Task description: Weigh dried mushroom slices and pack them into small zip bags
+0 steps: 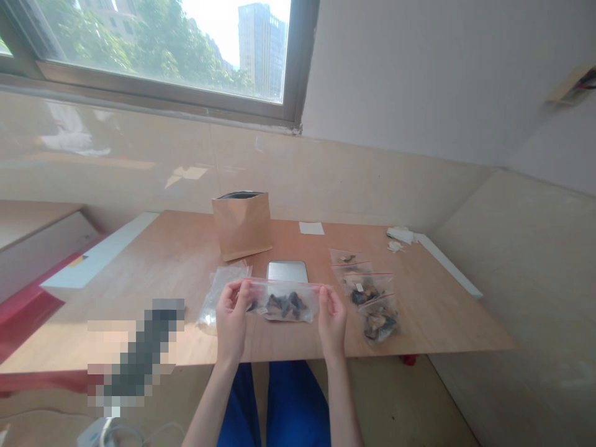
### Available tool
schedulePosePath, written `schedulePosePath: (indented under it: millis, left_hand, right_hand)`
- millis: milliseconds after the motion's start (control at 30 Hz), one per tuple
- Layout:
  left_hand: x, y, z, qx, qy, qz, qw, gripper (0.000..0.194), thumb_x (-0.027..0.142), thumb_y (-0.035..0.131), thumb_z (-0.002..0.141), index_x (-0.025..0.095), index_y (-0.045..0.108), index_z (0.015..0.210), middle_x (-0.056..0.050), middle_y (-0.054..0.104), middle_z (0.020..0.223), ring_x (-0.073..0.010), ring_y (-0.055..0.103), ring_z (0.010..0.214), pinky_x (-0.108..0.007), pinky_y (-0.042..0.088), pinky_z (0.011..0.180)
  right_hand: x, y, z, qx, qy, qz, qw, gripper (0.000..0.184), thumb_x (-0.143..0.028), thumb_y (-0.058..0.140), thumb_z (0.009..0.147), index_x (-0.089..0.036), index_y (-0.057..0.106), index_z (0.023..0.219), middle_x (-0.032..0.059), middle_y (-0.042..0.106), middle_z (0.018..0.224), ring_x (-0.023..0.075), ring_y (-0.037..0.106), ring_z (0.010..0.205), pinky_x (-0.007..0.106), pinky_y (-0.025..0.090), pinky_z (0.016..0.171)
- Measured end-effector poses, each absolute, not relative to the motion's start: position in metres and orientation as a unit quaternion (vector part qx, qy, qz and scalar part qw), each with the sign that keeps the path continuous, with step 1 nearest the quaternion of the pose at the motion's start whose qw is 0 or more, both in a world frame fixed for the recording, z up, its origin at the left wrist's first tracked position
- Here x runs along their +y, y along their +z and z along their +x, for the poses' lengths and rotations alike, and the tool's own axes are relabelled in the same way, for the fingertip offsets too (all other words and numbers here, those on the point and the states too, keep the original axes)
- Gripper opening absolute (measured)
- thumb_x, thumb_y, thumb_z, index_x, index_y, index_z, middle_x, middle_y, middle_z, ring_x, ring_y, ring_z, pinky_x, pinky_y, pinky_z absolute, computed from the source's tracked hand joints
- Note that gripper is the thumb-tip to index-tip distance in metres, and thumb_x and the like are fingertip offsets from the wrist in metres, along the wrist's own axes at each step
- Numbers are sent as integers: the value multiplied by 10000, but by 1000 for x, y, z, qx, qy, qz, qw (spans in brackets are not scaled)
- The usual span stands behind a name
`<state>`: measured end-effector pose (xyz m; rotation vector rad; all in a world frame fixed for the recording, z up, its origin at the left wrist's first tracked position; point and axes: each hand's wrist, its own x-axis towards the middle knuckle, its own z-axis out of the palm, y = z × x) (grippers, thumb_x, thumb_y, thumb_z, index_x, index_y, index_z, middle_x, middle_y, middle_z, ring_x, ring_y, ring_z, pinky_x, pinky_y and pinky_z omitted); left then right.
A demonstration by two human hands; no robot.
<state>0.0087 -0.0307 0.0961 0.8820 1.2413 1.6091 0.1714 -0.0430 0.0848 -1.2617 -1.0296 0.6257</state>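
Observation:
I hold a small clear zip bag (284,303) with dark pieces inside, level above the near edge of the wooden table (437,310). My left hand (231,316) pinches its left end and my right hand (331,318) pinches its right end. Just behind the bag lies a small silver scale (287,270). A stack of empty clear bags (215,297) lies left of my left hand. To the right, three filled zip bags (367,292) with red seal lines lie in an overlapping row.
A brown paper pouch (243,223) stands open at the back of the table. A white slip (311,228) and crumpled white paper (399,236) lie near the far edge. A blurred patch (135,354) covers the near left. Tiled wall and window stand behind.

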Motion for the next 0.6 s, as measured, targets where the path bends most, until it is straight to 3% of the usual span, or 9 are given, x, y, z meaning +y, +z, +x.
schedulePosePath:
  millis: [200, 367, 600]
  left_hand:
    - [-33, 99, 12, 462, 635, 340, 517, 376, 484, 642, 698, 164, 605, 893, -50, 671, 850, -158, 632, 792, -263, 492, 731]
    - [-35, 102, 9, 495, 582, 417, 493, 291, 444, 660, 694, 169, 662, 788, -52, 671, 796, -181, 618, 805, -261, 486, 736]
    - [-36, 106, 5, 493, 587, 421, 485, 282, 434, 681, 673, 175, 687, 784, -56, 693, 850, -177, 617, 830, -262, 469, 788]
  right_hand:
    - [-42, 83, 164, -422, 347, -504, 669, 277, -437, 564, 800, -164, 612, 784, 43, 651, 793, 167, 618, 772, 290, 497, 743]
    - [-43, 83, 166, -402, 353, -504, 678, 263, -421, 580, 791, -163, 624, 811, 33, 651, 783, 159, 614, 743, 287, 494, 716]
    - [-43, 80, 170, -396, 324, -528, 677, 244, -401, 616, 760, -158, 620, 757, 27, 651, 755, 165, 603, 765, 298, 475, 750]
